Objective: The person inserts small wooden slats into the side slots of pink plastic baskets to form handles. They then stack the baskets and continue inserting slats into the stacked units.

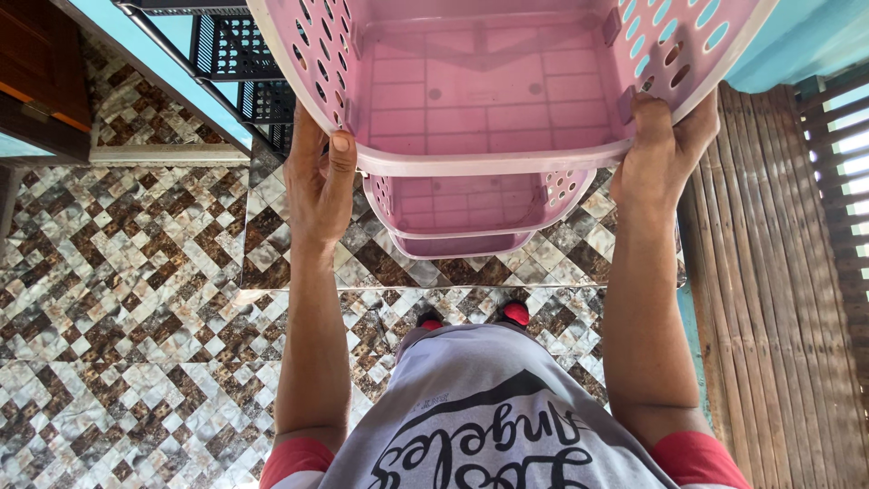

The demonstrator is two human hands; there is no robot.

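While the camera looks straight down the person's chest, both arms reach forward and lift a pink plastic basket [489, 100] with perforated walls and a gridded bottom. The left hand [321, 181] is closed on the basket's left rim, the thumb pressed flat against the outside near the corner and the other fingers hidden behind the wall. The right hand [656, 149] is clamped on the right corner of the rim, its fingers curled over the edge and into the basket. The basket is held up in the air, tilted so that its open inside faces the camera, and it fills the upper middle of the view. Directly beneath it sits a second pink basket [475, 204] of the same kind, and a further pink rim shows just under that one; whether the raised basket touches them cannot be told. Below lies a tiled floor [136, 299] in a brown and white diamond pattern. A black slotted crate rack [240, 54] stands at the upper left, and a slatted bamboo wall [769, 272] runs along the right.
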